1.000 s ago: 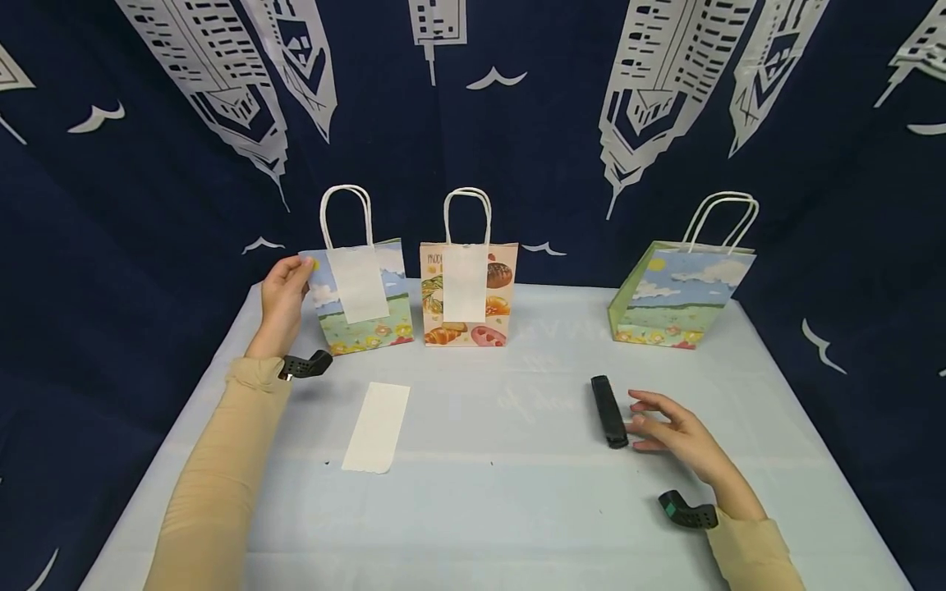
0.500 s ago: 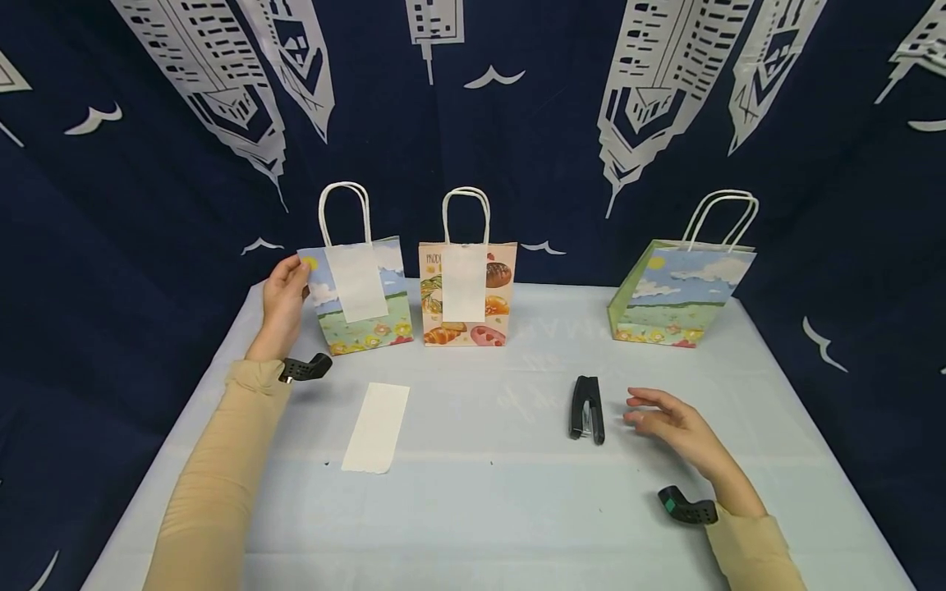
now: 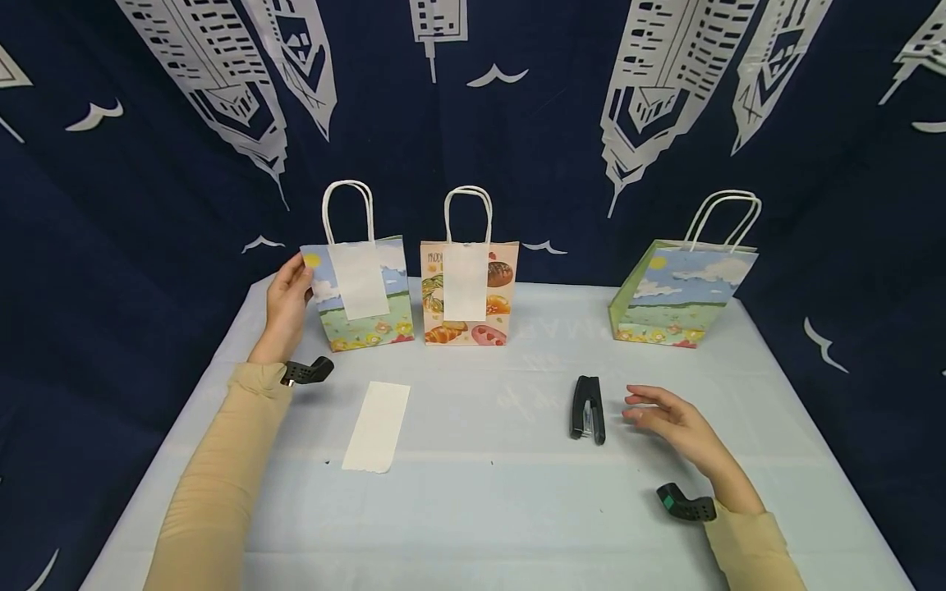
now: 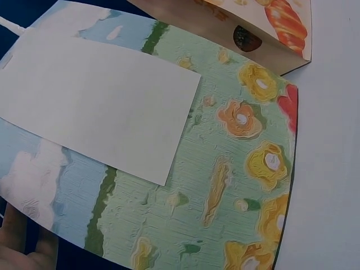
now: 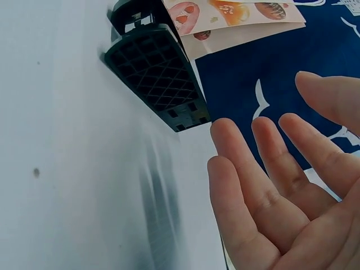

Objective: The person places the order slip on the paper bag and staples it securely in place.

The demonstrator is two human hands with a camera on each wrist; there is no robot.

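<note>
My left hand [image 3: 287, 312] is at the side edge of a paper gift bag [image 3: 399, 304] with a sky-and-flowers print. In the left wrist view the fingers [image 4: 12, 230] show at the bag's side, partly hidden by it; no finger overlaps the printed front. A blank white paper card [image 3: 360, 281] hangs on that front below the handle. My right hand [image 3: 676, 427] is held just right of a black stapler [image 3: 587, 410], fingers spread and holding nothing. The stapler stands on the table, apart from my fingertips in the head view.
A bread-print gift bag [image 3: 502, 287] with a white card [image 3: 465, 283] stands beside the first bag. Another sky-print bag [image 3: 683, 291] stands at the back right. A loose white card [image 3: 375, 427] lies on the table [image 3: 488, 509], before a dark blue printed cloth [image 3: 547, 164].
The stapler has turned and shifted left, away from my right hand, which let go of it. My left fingers have slid off the bag's top corner to its side.
</note>
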